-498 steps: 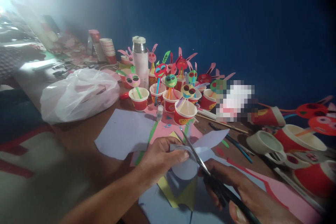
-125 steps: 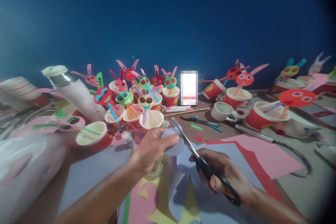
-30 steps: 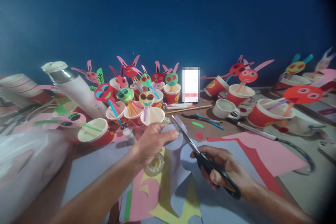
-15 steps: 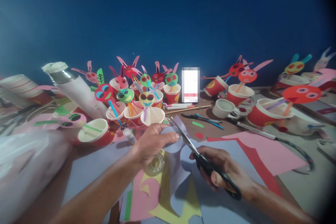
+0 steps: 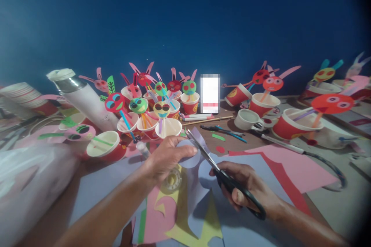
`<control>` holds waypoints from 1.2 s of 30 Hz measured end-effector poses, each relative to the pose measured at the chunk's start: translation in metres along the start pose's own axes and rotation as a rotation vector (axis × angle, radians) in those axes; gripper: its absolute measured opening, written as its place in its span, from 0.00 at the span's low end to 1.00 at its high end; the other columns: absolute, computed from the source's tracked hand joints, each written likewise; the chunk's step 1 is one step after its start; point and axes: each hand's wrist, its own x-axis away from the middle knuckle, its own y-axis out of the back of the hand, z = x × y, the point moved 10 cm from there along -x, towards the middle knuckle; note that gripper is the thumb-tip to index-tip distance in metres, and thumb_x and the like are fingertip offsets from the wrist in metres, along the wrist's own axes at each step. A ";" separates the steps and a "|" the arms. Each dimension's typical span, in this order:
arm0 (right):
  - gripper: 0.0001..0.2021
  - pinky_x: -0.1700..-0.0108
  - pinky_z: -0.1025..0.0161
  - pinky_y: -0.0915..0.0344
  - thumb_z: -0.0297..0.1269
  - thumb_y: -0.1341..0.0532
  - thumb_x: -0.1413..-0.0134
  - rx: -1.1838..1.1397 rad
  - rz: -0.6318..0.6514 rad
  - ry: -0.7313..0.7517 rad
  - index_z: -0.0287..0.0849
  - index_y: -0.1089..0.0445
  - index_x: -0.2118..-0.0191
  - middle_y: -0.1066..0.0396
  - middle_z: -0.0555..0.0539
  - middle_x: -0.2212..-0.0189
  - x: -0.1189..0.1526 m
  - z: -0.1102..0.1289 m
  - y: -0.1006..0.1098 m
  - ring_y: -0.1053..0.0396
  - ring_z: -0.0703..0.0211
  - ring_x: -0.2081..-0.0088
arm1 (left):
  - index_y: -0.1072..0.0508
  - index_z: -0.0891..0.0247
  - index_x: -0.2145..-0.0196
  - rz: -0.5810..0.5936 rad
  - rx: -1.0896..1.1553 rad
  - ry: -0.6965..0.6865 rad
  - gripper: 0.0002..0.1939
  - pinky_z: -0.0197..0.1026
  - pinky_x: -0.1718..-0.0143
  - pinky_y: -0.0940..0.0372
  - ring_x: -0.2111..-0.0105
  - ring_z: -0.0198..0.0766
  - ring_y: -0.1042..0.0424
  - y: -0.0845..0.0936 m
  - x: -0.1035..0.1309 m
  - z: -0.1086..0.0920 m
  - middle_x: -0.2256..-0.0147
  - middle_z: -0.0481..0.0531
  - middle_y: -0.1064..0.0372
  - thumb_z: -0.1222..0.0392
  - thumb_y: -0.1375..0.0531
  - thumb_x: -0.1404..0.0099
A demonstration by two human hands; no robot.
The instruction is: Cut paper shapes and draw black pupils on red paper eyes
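Pinched in left-hand grip point(image 5: 170, 155): smooth, round, pale paper disc point(image 5: 189, 158), raised over curved paper offcuts point(image 5: 213, 220). Wrapped in right-hand grip point(image 5: 251, 178): black-handled steel scissors point(image 5: 213, 163), just beside disc, contact unclear. Open room nearest, over flat blue sheet point(image 5: 243, 225); bounded beyond by flared red-white paper cups point(image 5: 190, 107).

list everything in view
scissors: one, black-handled, centre right
disc: one, lilac, centre
puppet cups: over a dozen, red and white, across back
cup stack: one, white, far left
flask: one, white, left
bag: one, white, near left
ring: one, clear, below disc
tube: one, whitish, left of disc
mug: one, white, right
markers: about two, white, behind stick
stick: one, tan, left of mug
pens: few, black, blue, near mug
scraps: two, green, red, near pens
paper sheets: several, mixed colours, foreground
wall: one, blue, behind
table: one, brown, beneath
left hand: one, pinching disc
right hand: one, gripping scissors
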 end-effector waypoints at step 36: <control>0.37 0.84 0.71 0.43 0.63 0.31 0.74 -0.015 -0.003 -0.002 0.37 0.33 0.62 0.38 0.55 0.84 -0.002 -0.005 0.001 0.45 0.71 0.85 | 0.28 0.67 0.75 0.031 0.012 0.034 0.11 0.34 0.77 0.45 0.79 0.30 0.39 -0.001 -0.002 0.006 0.79 0.47 0.35 0.57 0.35 0.53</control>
